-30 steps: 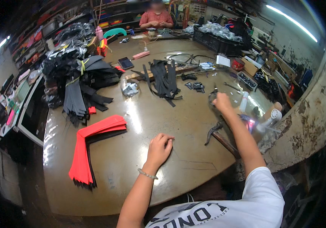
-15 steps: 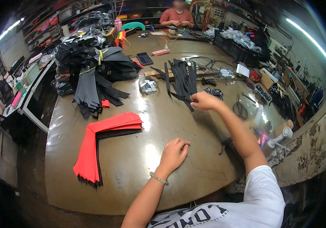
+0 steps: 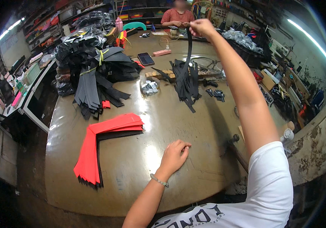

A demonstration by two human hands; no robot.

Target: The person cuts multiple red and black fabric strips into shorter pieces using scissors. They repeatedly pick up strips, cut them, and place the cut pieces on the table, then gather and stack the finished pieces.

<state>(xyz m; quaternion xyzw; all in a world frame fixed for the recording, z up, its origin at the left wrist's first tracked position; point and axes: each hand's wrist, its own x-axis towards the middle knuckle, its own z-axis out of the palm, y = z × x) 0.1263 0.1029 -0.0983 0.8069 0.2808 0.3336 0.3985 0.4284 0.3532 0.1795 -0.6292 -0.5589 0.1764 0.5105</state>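
Observation:
High over the far part of the table, my right hand [image 3: 202, 29] pinches the end of a black webbing strap [image 3: 189, 47]. The strap hangs down into a loose pile of black straps [image 3: 185, 85], and where its lower end lies cannot be told. My left hand [image 3: 174, 155] rests on the near part of the tabletop with fingers loosely bent, thumb apart, holding nothing. To its left lies a fanned stack of red strips [image 3: 88, 150], folded at an angle, with black strips [image 3: 121, 133] showing beneath.
Bundled black straps [image 3: 89, 83] are heaped at the left of the table [image 3: 132, 190]. A clear container of small metal parts [image 3: 149, 87], a phone [image 3: 145, 59] and black clips [image 3: 218, 95] lie around the pile. A hammer [image 3: 234, 140] lies right. Another person [image 3: 177, 17] sits opposite.
My right hand has risen up and away from the pile, lifting one black strap by its end. The left hand stays nearly in place.

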